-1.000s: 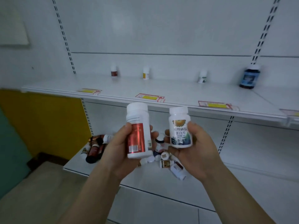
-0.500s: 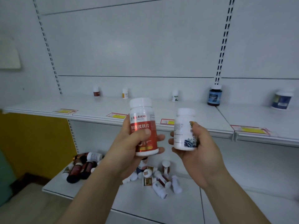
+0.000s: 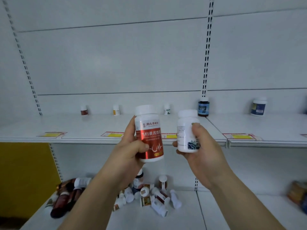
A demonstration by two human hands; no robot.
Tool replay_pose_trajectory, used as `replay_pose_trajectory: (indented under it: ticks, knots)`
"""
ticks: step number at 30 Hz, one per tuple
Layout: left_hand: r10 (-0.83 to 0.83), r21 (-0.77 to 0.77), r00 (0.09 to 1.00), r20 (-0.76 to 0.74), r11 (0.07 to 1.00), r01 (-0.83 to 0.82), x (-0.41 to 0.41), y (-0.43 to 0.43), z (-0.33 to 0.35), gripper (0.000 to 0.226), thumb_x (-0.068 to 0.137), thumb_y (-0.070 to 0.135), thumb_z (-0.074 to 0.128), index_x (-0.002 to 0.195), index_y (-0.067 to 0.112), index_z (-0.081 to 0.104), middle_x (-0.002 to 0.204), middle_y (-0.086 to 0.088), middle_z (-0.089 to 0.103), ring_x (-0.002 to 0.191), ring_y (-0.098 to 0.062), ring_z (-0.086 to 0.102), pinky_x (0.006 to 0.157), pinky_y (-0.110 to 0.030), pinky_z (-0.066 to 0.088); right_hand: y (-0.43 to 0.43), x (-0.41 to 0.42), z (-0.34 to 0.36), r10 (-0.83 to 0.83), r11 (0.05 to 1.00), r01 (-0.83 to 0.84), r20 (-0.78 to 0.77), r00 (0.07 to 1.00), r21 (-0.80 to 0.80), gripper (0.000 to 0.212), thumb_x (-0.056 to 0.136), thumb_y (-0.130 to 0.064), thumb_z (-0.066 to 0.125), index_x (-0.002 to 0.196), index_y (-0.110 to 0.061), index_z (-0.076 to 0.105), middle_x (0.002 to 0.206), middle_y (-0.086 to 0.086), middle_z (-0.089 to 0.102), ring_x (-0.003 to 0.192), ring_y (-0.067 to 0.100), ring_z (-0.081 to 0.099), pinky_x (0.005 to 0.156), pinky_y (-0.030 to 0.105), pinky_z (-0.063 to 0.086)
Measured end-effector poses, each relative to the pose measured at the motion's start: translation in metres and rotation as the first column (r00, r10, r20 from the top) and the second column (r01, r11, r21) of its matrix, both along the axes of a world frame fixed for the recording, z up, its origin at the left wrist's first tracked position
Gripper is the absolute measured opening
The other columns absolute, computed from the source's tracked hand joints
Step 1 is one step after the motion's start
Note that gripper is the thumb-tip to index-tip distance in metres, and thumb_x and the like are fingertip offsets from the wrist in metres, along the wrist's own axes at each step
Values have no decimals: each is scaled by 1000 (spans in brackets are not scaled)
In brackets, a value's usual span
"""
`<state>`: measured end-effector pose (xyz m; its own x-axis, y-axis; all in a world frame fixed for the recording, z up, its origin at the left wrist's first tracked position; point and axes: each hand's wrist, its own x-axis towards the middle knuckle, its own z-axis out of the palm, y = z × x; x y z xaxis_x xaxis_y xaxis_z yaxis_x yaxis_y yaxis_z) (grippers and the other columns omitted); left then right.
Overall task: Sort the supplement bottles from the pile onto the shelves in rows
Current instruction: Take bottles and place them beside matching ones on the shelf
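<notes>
My left hand (image 3: 128,151) grips a white bottle with a red label (image 3: 150,135), held upright in front of the upper shelf (image 3: 74,125). My right hand (image 3: 201,150) holds a white bottle with a blue-patterned label (image 3: 185,131), also upright, just to the right. Below them, the pile of small supplement bottles (image 3: 149,196) lies scattered on the lower shelf (image 3: 182,218). Dark brown bottles (image 3: 64,198) lie at the pile's left. At the back of the upper shelf stand three small white bottles (image 3: 116,110) spaced apart, a dark blue bottle (image 3: 203,107) and a wide blue-labelled jar (image 3: 258,107).
Yellow price tags (image 3: 51,134) line the upper shelf's front edge. Slotted uprights (image 3: 206,47) run up the white back panel. A yellow wall panel (image 3: 23,171) is at the lower left. Blurred packages (image 3: 297,195) sit at the lower shelf's far right.
Both hands have risen with their bottles toward the upper shelf. The view has tilted up and right, bringing the blue-labelled jar into sight. The right-hand bottle has turned its label sideways.
</notes>
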<state>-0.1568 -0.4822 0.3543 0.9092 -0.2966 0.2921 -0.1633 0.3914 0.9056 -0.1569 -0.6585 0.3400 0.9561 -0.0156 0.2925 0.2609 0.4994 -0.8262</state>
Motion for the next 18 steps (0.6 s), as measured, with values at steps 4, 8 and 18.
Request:
replay_pose_trajectory:
  ticks: [4, 8, 18]
  knots:
    - [-109, -14, 993, -34, 994, 108, 12, 0, 0, 75, 55, -3, 46, 123, 29, 53, 108, -14, 62, 102, -35, 54, 92, -49, 45, 3, -1, 2, -87, 995, 89, -44, 995, 44, 27, 85, -35, 54, 102, -15, 62, 87, 10, 62, 78, 23, 56, 59, 29, 49]
    - [-225, -18, 973, -50, 974, 224, 27, -20, -3, 78, 57, 0, 48, 130, 27, 47, 111, -14, 60, 99, -33, 57, 83, -45, 50, -8, -10, 6, -196, 975, 203, -83, 977, 86, 43, 65, -43, 60, 99, -16, 64, 88, 11, 63, 74, 21, 57, 61, 31, 47]
    - [-422, -2, 900, -105, 906, 424, 3, -126, -22, 81, 56, -10, 60, 119, 40, 52, 102, -4, 68, 106, -38, 58, 85, -49, 52, -106, -69, 4, -488, 870, 493, -111, 866, 21, 18, 93, -20, 50, 102, -19, 65, 90, 1, 74, 79, 13, 70, 69, 32, 55]
